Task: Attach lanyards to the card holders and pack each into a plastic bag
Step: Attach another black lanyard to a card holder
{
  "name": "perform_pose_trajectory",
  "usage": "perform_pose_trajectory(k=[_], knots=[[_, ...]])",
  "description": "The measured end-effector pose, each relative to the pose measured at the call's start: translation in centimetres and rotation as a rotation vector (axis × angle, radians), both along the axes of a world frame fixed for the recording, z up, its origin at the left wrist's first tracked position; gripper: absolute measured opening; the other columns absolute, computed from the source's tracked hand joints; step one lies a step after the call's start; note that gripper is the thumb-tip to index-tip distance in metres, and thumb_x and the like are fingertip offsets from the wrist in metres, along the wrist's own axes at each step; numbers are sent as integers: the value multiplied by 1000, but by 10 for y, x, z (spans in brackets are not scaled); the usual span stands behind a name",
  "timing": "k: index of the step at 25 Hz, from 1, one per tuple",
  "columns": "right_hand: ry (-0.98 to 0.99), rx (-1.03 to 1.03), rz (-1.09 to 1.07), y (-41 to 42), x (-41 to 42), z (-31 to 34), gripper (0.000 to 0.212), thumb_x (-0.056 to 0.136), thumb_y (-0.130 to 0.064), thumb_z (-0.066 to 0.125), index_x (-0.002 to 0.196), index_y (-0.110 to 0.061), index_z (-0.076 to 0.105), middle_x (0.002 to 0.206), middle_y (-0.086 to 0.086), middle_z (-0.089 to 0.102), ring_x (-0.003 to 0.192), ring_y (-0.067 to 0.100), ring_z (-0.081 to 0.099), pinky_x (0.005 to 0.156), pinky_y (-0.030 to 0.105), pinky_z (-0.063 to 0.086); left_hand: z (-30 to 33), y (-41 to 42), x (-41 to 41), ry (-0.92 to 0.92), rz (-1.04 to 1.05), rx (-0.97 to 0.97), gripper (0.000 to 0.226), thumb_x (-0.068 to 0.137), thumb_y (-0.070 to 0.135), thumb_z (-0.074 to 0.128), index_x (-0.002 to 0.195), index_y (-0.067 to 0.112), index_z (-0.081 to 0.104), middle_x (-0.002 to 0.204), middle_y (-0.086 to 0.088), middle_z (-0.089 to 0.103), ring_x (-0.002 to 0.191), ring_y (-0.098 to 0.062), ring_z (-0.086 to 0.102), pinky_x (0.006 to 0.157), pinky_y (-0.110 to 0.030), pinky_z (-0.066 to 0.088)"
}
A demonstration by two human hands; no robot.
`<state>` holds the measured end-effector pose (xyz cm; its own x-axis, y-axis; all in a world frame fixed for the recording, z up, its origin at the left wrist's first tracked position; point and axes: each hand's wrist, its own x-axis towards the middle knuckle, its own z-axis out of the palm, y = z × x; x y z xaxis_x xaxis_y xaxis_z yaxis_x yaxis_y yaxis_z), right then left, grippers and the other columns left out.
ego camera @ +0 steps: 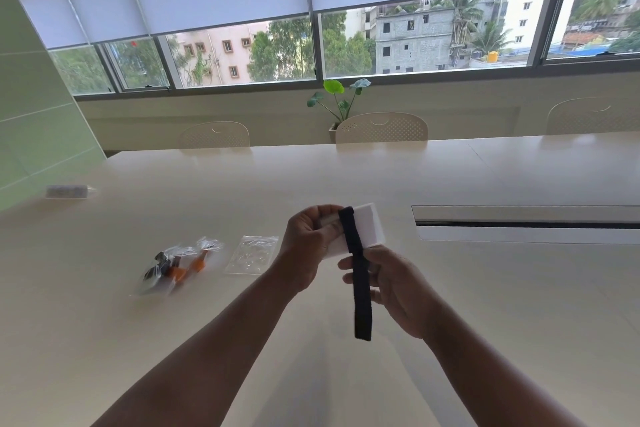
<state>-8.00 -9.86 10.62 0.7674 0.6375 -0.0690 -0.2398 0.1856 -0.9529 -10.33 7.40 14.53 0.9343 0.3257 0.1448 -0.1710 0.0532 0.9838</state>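
Note:
Above the table, my left hand [306, 246] grips the left end of a white card holder [367, 229], fingers curled round it. A black lanyard strap [358, 274] lies over the holder and hangs down toward me. My right hand [388, 291] holds the strap just below the holder, fingers curled behind it. Whether the strap is fastened to the holder is hidden by my fingers. On the table to the left lies an empty clear plastic bag [252, 255].
Further left lie filled plastic bags [176, 267] with orange and dark items inside. A long cable slot [526, 224] cuts the pale table [485, 288] at the right. A small white box [67, 191] sits far left. Chairs [381, 128] and a potted plant [337, 104] stand beyond the far edge.

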Motion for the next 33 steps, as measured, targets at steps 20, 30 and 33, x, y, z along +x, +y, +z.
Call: perform_pose_trajectory(k=[20,30,33], knots=[[-194,-197,-242,20,-15,-4,8,102,-21,60,108,-17,57,79,8,77,59,13,63,51,22,46,-32,2,-3,-216,354,777,23,88,1,67,105,15,72,100,9,71,96,-7,67,87,-26,56],[-279,-176,-176,-8,7,10,16,91,-8,72,103,-18,71,91,2,80,75,11,74,57,16,49,-32,1,-5,-91,-57,904,26,83,5,63,101,19,75,97,6,73,91,-6,67,79,-23,56],[-443,-356,-317,-14,23,11,13,93,-17,70,81,-17,74,68,1,74,54,11,60,52,18,43,-32,-2,-9,-12,-233,795,20,86,5,66,101,16,74,96,4,76,92,-11,72,82,-29,59]])
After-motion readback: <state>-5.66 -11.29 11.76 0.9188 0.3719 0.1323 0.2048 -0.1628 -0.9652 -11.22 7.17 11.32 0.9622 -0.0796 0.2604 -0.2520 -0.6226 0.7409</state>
